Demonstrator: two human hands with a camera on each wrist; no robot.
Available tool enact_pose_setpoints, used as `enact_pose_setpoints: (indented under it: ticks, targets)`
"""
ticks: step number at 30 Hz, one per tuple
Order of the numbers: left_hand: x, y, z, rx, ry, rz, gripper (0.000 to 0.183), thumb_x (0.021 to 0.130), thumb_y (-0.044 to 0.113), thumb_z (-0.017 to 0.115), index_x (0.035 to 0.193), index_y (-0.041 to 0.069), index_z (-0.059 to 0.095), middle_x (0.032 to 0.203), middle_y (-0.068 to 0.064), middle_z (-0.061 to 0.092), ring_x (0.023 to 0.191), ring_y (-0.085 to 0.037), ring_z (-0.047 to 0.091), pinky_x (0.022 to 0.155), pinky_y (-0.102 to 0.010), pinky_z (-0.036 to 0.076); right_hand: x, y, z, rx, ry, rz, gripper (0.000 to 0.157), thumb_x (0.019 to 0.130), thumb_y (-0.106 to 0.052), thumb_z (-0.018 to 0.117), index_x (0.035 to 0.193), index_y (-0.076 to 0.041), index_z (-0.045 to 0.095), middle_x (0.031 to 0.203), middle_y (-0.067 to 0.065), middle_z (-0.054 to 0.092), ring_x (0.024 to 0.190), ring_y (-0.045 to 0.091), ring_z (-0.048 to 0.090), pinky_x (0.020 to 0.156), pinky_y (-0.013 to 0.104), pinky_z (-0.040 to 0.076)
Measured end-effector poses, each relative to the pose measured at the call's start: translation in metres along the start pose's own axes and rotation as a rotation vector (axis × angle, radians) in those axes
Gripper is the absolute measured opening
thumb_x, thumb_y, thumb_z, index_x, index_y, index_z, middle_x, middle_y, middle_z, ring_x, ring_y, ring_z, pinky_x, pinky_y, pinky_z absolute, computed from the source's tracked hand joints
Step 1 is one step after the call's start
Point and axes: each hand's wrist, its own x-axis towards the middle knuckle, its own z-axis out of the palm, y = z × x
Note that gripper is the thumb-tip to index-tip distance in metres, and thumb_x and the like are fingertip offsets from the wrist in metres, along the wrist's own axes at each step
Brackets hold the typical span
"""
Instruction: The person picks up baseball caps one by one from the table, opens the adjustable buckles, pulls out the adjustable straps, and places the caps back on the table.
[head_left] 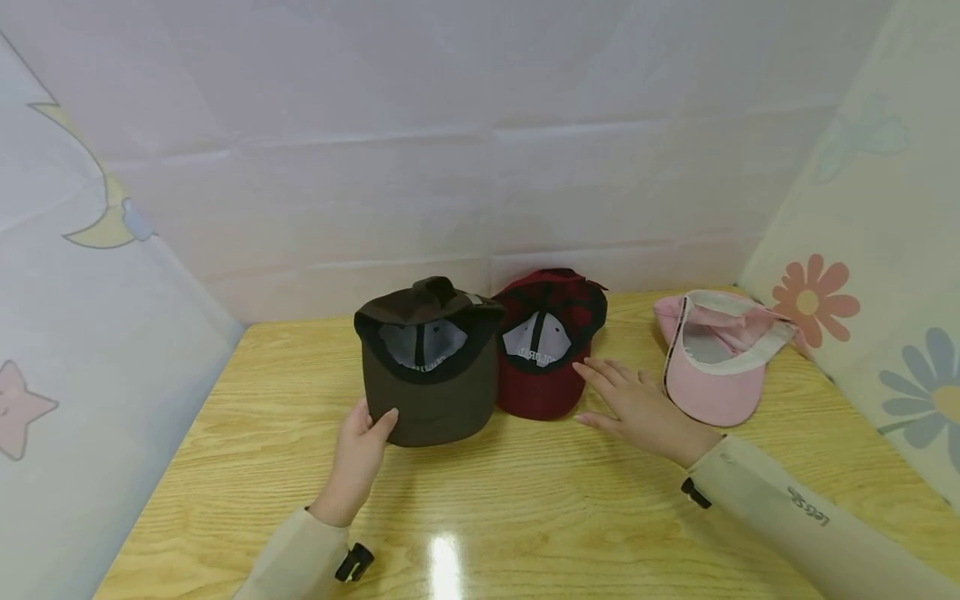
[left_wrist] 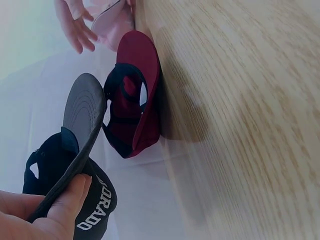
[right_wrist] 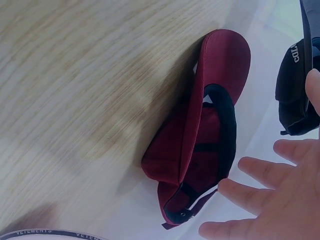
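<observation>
A dark grey-brown baseball cap is held by its brim in my left hand, thumb on one face and fingers on the other. In the left wrist view the cap is raised off the table, white lettering on its crown. Beside it a dark red cap lies upside down, its inside facing up. My right hand hovers near the red cap's right side with fingers spread, holding nothing. In the right wrist view a small gap appears to separate those fingertips from the red cap.
A pink cap with a pale inner band lies upside down at the right of the wooden table. A pale fabric backdrop stands behind, with patterned side walls left and right.
</observation>
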Motion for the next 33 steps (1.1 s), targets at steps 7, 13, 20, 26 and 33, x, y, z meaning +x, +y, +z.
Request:
enact_pose_setpoints:
  ticks: [7,13,20,26,33]
  targets:
    - [-0.001,0.000,0.001,-0.013,-0.012,0.007,0.029,0.101,-0.002,0.045,0.128,-0.010,0.050,0.128,-0.024,0.057,0.116,-0.031,0.056,0.089,-0.024,0.047,0.003,-0.002,0.002,0.017,-0.002,0.008,0.065,0.092,-0.032,0.067,0.143,0.001,0.042,0.142,0.025,0.044,0.128,0.045,0.041,0.092,0.073,0.033]
    - [-0.003,0.000,0.004,-0.053,-0.035,0.032,0.031,0.101,-0.002,0.044,0.131,-0.010,0.048,0.130,-0.025,0.055,0.117,-0.032,0.056,0.091,-0.025,0.047,0.004,-0.004,0.003,0.035,0.001,0.021,0.064,0.093,-0.033,0.066,0.142,0.001,0.043,0.140,0.025,0.046,0.128,0.045,0.042,0.093,0.071,0.034]
    - [-0.004,-0.001,0.009,-0.081,-0.044,0.049,0.033,0.100,-0.003,0.045,0.132,-0.010,0.048,0.131,-0.025,0.055,0.117,-0.031,0.056,0.091,-0.026,0.048,0.007,-0.007,0.002,0.061,0.007,0.017,0.063,0.095,-0.034,0.063,0.142,0.002,0.043,0.139,0.024,0.048,0.128,0.043,0.044,0.095,0.069,0.035]
    - [-0.004,0.000,0.011,-0.094,-0.050,0.051,0.035,0.100,-0.003,0.045,0.135,-0.007,0.047,0.133,-0.023,0.054,0.118,-0.028,0.056,0.093,-0.028,0.047,0.008,-0.009,0.000,0.091,0.001,0.023,0.062,0.096,-0.034,0.062,0.142,0.002,0.043,0.139,0.024,0.048,0.128,0.043,0.043,0.098,0.067,0.034]
    - [-0.007,0.002,0.014,-0.089,-0.040,0.056,0.033,0.100,-0.002,0.046,0.132,-0.009,0.048,0.130,-0.024,0.055,0.114,-0.026,0.059,0.090,-0.026,0.048,0.010,-0.010,0.001,0.128,0.002,0.025,0.061,0.096,-0.034,0.062,0.141,0.003,0.044,0.138,0.024,0.049,0.128,0.043,0.044,0.100,0.065,0.032]
